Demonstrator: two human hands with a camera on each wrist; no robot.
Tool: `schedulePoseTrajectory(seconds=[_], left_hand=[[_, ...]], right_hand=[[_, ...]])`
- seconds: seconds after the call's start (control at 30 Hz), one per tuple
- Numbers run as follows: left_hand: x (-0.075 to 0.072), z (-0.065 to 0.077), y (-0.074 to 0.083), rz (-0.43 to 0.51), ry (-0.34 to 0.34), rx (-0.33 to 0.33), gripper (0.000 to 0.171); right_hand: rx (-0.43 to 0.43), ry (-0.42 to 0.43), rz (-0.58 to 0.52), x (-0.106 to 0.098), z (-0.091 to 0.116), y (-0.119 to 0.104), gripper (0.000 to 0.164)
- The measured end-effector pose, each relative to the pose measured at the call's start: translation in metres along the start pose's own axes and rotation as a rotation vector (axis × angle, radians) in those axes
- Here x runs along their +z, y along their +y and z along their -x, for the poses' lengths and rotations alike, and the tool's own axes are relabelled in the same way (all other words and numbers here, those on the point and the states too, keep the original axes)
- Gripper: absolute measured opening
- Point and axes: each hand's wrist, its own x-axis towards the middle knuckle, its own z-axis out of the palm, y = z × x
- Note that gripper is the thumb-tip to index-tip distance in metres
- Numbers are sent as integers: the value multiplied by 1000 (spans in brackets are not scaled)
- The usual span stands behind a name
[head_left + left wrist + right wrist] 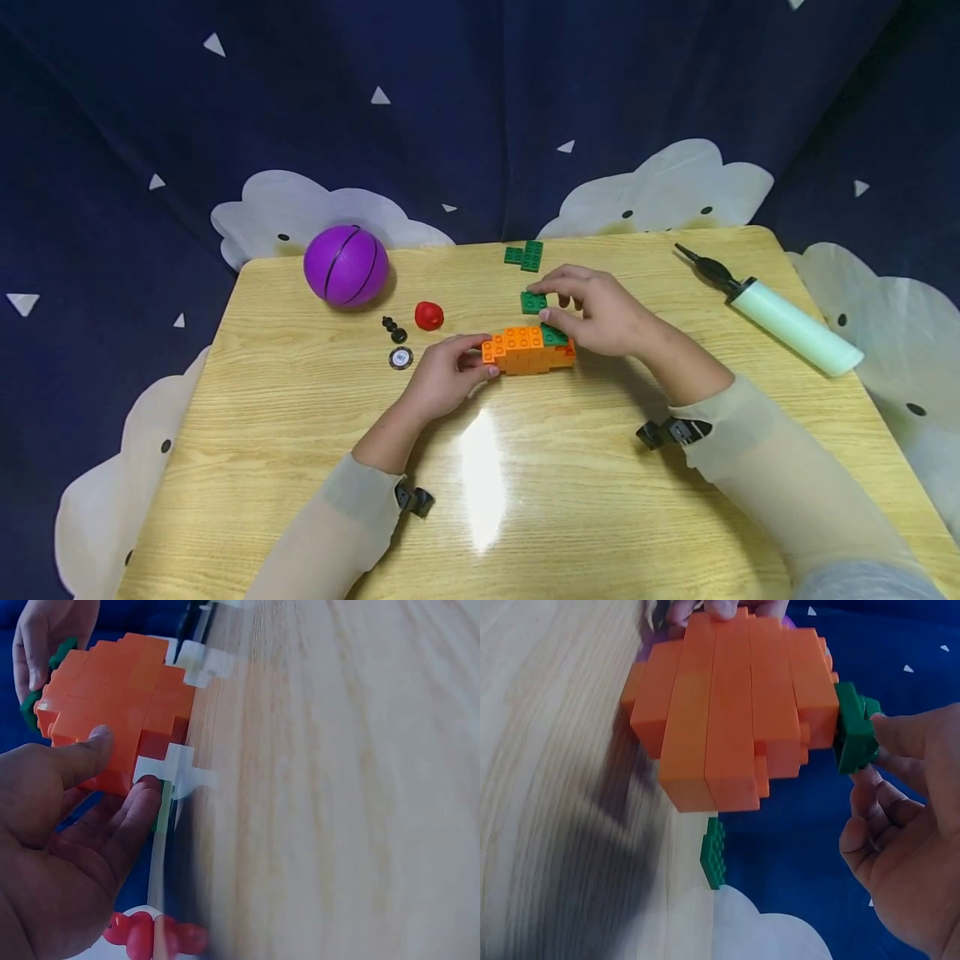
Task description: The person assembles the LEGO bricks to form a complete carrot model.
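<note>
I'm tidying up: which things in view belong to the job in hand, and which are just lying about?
Likely in the job:
orange brick build in the left hand
green bricks at the right hand
probably the loose green bricks farther back

Apparently just lying about:
purple ball
red toy
small black piece
round chip
pump

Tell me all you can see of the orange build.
The orange build looks like glossy plastic: bricks joined together, with smooth sides, a stepped outline and round studs on top. It is studs up at the table, though whether it rests on it is unclear. The left grip holds one end. Toward the other, green bricks meet its studded top, pinched by the right grip.
</note>
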Motion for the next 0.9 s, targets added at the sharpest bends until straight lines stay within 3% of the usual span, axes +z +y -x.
schedulePoseTrajectory(seconds=[0.9], left_hand=[[1,0,0,-12,7,5,52]], right_hand=[[-68,-13,92,13,17,-16,35]])
